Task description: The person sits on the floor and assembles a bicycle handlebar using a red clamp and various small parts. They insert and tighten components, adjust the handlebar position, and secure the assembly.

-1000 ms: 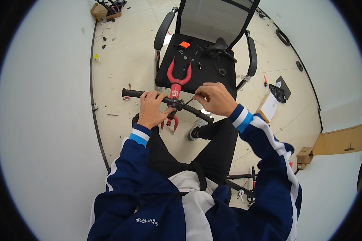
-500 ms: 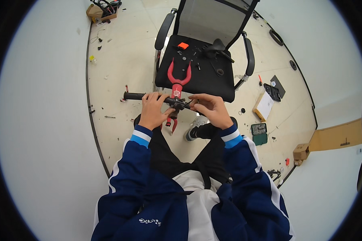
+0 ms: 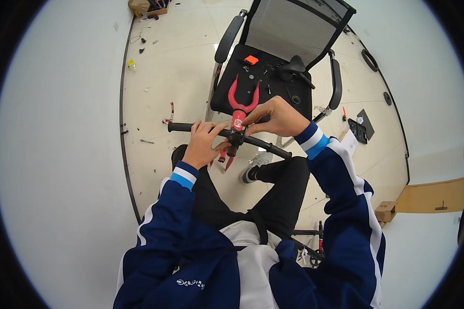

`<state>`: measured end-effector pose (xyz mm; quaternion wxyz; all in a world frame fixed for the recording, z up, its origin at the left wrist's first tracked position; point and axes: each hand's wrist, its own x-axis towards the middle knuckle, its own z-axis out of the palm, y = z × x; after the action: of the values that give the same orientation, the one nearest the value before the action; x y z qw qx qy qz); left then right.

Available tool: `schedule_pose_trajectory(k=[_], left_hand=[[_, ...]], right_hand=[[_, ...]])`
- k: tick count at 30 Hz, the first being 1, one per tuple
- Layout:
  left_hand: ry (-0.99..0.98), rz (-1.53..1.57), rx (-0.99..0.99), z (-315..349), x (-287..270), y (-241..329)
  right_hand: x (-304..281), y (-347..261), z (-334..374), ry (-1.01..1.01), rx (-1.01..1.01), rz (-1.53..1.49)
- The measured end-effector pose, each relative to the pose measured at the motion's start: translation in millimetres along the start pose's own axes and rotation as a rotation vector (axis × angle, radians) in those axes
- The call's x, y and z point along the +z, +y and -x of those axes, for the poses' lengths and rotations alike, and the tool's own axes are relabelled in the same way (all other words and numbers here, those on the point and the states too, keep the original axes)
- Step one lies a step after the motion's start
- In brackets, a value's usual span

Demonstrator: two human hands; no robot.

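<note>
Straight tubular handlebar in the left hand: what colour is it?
Black; the straight tubular handlebar shows best in the head view.

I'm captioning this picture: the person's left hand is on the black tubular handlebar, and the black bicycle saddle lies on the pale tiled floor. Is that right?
Not quite: the black bicycle saddle lies on the black chair seat, as the head view shows. The left hand is on the black tubular handlebar.
</note>
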<state>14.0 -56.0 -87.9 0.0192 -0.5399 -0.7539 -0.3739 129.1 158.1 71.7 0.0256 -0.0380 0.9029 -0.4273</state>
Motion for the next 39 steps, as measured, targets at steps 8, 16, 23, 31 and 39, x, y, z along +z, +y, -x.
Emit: schedule_pose_trajectory(k=[8, 16, 23, 31, 39], left_hand=[[0.010, -0.059, 0.036, -6, 4, 11], [0.028, -0.082, -0.015, -2, 3, 19], [0.028, -0.002, -0.066, 0, 4, 22], [-0.008, 0.008, -0.083, -8, 1, 27], [-0.004, 0.001, -0.082, -13, 2, 27]], right_hand=[[43, -2, 13, 0.549, -0.036, 0.136], [76, -14, 22, 0.877, 0.184, -0.017], [61, 10, 43, 0.467, 0.040, -0.344], [78, 15, 36, 0.766, 0.117, -0.699], [70, 23, 47, 0.491, 0.081, -0.094]])
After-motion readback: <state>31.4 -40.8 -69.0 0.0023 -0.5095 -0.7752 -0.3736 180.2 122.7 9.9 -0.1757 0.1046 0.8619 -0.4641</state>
